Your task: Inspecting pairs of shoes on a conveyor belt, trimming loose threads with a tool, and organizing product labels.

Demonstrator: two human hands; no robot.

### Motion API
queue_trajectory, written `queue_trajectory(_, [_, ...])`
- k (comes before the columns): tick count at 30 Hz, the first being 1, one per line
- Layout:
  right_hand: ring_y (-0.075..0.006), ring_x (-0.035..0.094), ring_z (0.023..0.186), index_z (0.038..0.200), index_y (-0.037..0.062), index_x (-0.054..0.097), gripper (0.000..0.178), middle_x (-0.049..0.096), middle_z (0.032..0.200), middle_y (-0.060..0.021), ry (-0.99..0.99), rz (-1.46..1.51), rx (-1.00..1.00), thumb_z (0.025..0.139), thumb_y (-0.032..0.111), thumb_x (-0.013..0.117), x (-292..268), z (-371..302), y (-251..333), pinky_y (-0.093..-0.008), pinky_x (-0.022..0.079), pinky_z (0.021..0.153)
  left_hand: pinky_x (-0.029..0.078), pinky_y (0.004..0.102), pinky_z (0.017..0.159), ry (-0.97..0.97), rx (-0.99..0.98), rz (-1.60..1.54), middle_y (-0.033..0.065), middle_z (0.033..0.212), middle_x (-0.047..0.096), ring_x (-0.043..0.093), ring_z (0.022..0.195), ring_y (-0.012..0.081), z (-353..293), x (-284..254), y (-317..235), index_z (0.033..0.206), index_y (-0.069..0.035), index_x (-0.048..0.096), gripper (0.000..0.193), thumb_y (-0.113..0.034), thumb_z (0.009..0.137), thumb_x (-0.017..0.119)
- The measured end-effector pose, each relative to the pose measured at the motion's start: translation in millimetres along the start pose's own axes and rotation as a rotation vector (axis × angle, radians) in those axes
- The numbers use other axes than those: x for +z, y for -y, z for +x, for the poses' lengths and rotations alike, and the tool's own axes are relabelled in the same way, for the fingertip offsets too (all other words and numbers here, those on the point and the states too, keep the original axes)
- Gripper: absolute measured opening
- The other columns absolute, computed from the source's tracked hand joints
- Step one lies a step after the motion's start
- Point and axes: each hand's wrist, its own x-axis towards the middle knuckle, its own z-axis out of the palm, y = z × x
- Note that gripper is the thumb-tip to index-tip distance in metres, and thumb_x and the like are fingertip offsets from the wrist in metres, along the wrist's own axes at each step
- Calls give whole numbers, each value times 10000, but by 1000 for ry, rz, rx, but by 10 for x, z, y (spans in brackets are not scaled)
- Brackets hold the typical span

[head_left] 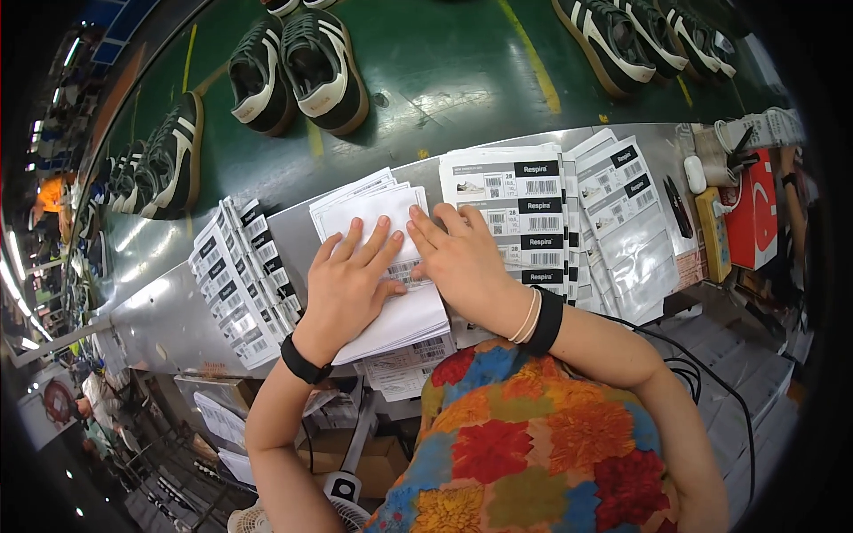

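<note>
A pile of white paper sheets [400,324] lies in front of me on the metal ledge, with printed barcodes on its lower sheets. On top, a smaller stack of white slips [369,209] sits partly under my fingers. My left hand [351,280] lies open on the paper with its fingers spread. From the right, my right hand [466,262] touches the slips' edge with extended fingertips, its other fingers bent; nothing shows gripped in it. Close beside it is a stack of barcode label sheets [524,209] with black blocks and small shoe pictures.
More label sheets [235,284] stand fanned at left, and others in clear film [626,231] at right. Dark shoes with white stripes [324,71] stand on the green conveyor [426,71] beyond. Tweezers [678,206], a yellow block [713,235] and a red box [753,213] are far right.
</note>
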Motion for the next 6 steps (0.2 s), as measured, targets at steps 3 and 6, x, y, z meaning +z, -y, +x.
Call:
queue_trajectory(3, [-237,503,1105,1150,-34,662,504,601,1303,-117,1,-37,-24,772,298,688,27,-34,27,-389,379,951,425,475,1002,-10,4,-1,108,1369,569,545,1238,359,-24,53,-16,1258,-109,626,628,-353,701,783])
queue_trajectory(6, [-253,501,1151,1112,-57,682,424,631,1251,-167,20,-102,-86,779,193,602,58,-75,69,-430,361,982,428,471,996,-37,2,19,110,1357,580,560,1221,355,-64,72,-62,1251,-125,632,592,-335,717,778])
